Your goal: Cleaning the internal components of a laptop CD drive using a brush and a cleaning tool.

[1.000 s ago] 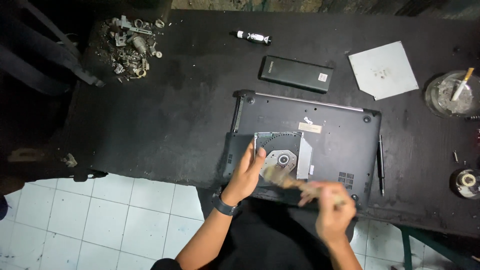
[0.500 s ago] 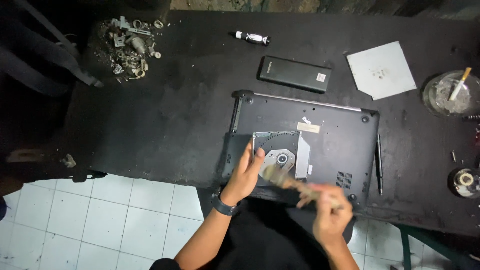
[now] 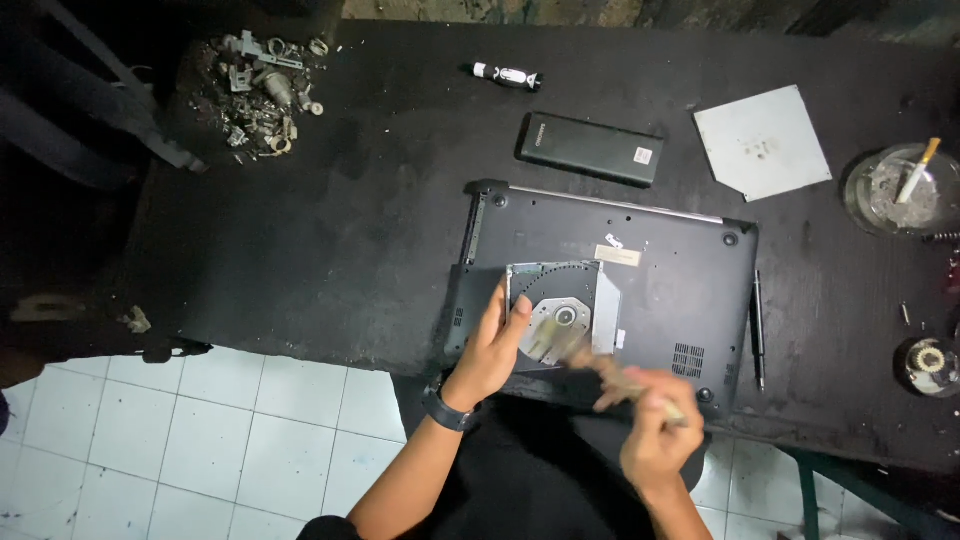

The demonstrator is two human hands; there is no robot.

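My left hand point(image 3: 497, 345) lies open on the drive point(image 3: 558, 315), near the laptop's point(image 3: 660, 290) front edge. Right hand point(image 3: 655, 425) grips a brush point(image 3: 600, 368), blurred.

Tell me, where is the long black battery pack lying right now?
In the head view the black battery pack lies on the dark table, just beyond the far edge of the upturned laptop, between the small screwdriver and the grey plate.

Black laptop point(image 3: 650, 290) lies upside down on tabletop point(image 3: 330, 230), near front edge. Silver disc drive point(image 3: 560, 315) sits open w/ round hub up. Brush point(image 3: 610, 370), blurred, over drive's right edge.
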